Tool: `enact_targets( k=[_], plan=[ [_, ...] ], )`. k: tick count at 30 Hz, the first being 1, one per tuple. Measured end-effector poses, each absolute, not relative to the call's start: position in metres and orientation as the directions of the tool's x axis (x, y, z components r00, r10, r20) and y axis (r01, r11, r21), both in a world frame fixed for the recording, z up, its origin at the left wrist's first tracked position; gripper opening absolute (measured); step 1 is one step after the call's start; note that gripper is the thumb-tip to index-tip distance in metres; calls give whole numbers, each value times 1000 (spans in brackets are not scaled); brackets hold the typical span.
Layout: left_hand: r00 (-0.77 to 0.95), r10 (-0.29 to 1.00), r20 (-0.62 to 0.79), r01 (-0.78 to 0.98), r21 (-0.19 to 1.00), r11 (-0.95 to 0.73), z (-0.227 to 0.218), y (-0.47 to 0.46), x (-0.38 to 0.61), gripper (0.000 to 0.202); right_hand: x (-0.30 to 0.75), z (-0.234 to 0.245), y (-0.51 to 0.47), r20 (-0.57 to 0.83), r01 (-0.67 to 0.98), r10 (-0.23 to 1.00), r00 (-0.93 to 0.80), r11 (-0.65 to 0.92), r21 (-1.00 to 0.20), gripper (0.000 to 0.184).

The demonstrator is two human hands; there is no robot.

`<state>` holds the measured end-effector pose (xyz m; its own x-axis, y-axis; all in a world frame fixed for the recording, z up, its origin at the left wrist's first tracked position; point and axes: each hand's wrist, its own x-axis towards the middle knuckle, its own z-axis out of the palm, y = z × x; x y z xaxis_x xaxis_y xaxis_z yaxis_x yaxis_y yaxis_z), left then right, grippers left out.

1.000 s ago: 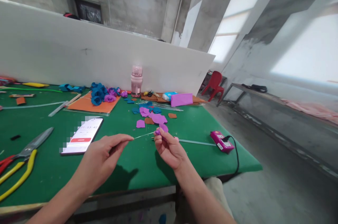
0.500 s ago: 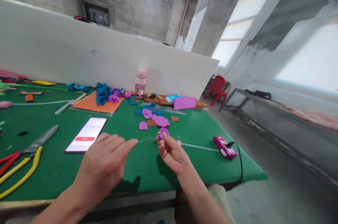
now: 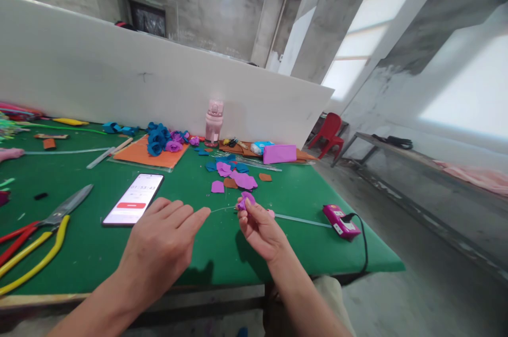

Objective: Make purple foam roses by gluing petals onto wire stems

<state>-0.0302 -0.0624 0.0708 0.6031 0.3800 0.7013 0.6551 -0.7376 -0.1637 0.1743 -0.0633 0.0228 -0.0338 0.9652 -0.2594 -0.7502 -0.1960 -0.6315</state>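
Observation:
My right hand [image 3: 260, 228] pinches a small purple crepe-paper flower [image 3: 246, 200] between thumb and fingers, above the near half of the green table. A thin pale thread [image 3: 222, 209] runs taut from that flower to my left hand [image 3: 164, 236], whose fingers are closed on its other end. Whether the strand is thread or fine wire is hard to tell. Just beyond the hands lie loose purple petals [image 3: 244, 180], brown petals [image 3: 265, 177] and blue petals [image 3: 242, 167]. A pale stick [image 3: 304, 220] with a pink end lies behind my right hand.
A lit phone [image 3: 134, 199] and red-and-yellow-handled shears [image 3: 59, 220] lie to the left. Finished blue flowers [image 3: 157, 140] rest on an orange sheet [image 3: 130, 153]. A pink bottle [image 3: 214, 123] stands by the white partition [image 3: 170, 78]. A magenta box with a cable [image 3: 341, 221] sits right.
The view has shifted slightly, moving the scene a little. Both hands keep nearly the same pose, with the thread still stretched between them.

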Motion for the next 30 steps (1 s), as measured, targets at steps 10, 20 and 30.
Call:
enact_targets(
  k=[10, 20, 30],
  plan=[
    [643, 523, 559, 659, -56, -750, 66, -58, -32, 30, 169, 28, -66, -99, -486, 987, 123, -27, -873, 25],
    [674, 611, 415, 689, -54, -723, 60, -59, -28, 33, 160, 25, -68, -119, -475, 985, 122, -47, -879, 25],
    [667, 620, 414, 704, -76, -706, 64, -62, -30, 32, 163, 22, -65, -142, -550, 988, 68, -81, -831, 24]
  ],
)
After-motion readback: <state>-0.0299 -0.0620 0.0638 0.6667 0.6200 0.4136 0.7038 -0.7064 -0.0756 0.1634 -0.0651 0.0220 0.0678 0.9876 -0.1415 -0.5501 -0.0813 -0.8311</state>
